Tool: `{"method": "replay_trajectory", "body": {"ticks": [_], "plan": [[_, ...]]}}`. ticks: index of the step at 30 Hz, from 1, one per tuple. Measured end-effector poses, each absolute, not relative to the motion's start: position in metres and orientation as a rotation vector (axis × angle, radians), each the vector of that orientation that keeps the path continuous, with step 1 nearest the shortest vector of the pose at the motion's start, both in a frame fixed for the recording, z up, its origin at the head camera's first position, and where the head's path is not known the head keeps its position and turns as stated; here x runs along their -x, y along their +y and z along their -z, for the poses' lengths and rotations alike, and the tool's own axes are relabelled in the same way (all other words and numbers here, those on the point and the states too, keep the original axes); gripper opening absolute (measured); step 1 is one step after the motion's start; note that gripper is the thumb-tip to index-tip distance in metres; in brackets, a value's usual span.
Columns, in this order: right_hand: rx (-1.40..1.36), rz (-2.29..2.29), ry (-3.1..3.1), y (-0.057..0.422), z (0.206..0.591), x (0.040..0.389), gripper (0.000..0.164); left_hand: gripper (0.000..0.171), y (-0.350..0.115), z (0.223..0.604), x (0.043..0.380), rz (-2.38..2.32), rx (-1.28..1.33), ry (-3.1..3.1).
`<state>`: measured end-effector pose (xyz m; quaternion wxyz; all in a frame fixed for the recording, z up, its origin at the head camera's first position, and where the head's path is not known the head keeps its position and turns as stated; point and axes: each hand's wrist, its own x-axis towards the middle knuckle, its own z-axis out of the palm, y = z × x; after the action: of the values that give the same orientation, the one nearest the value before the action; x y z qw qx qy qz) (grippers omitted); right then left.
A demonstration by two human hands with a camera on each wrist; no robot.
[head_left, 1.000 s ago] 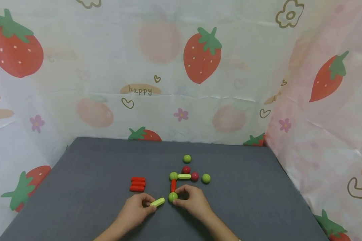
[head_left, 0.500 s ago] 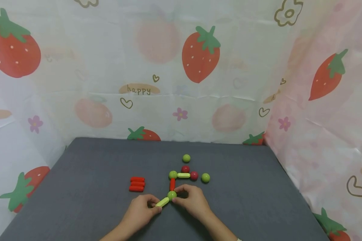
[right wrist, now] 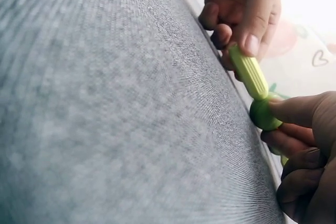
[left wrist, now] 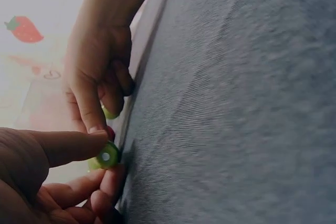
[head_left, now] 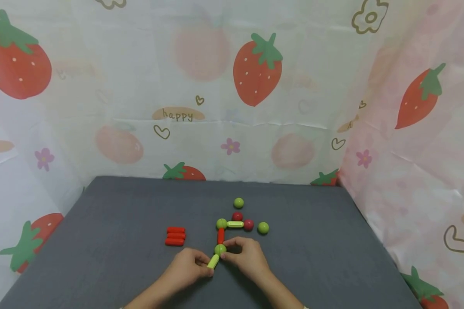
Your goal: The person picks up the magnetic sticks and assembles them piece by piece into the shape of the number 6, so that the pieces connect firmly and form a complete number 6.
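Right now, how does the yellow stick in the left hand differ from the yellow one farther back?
The held stick slants; the far stick lies crosswise. The left hand pinches the held stick; no hand touches the far stick, which sits between a green ball and a red ball. Both are pale yellow-green.

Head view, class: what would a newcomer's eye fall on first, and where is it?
Probably the big red strawberry printed just right of centre on the pale cloth behind the dark table. Next, towards the table's front, the left hand pinches a pale yellow stick whose end meets a green ball that the right hand holds. Three red sticks lie side by side just beyond the left hand.
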<state>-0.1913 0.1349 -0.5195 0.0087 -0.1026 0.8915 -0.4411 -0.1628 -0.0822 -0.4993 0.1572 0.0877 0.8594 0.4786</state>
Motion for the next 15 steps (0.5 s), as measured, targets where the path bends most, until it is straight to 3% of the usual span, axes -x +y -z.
{"method": "replay_trajectory", "body": {"ticks": [15], "plan": [[0.276, 1.399, 2.752, 0.1348, 0.5201, 0.1908, 0.022, 0.015, -0.0778, 0.4972, 0.1665, -1.368, -0.273, 2.444]]}}
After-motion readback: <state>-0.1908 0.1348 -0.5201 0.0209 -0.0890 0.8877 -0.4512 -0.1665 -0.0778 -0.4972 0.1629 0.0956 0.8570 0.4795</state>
